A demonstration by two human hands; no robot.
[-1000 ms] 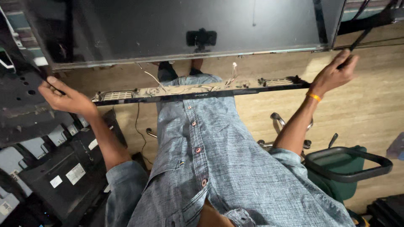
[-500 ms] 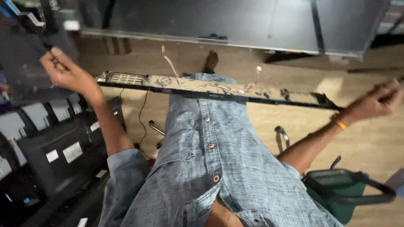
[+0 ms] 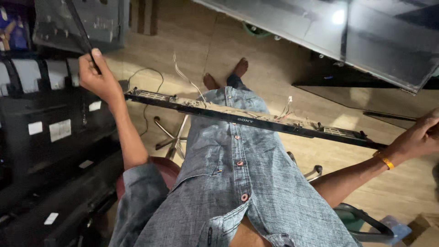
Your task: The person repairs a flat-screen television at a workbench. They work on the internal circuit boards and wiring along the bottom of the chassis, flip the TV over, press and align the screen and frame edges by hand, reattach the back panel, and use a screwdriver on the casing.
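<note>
Across our lap lies a long black frame strip (image 3: 256, 121). Our left hand (image 3: 98, 80) is clenched around its upright end; our right hand (image 3: 418, 137) curls over the far end. Loose wires (image 3: 187, 77) near the left hand might snag if we twist it.

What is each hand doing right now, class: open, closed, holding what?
Left hand: closed around the thin black side strip of the bezel frame.
Right hand: closed on the frame's far end; the long black bottom bar spans between them.
</note>
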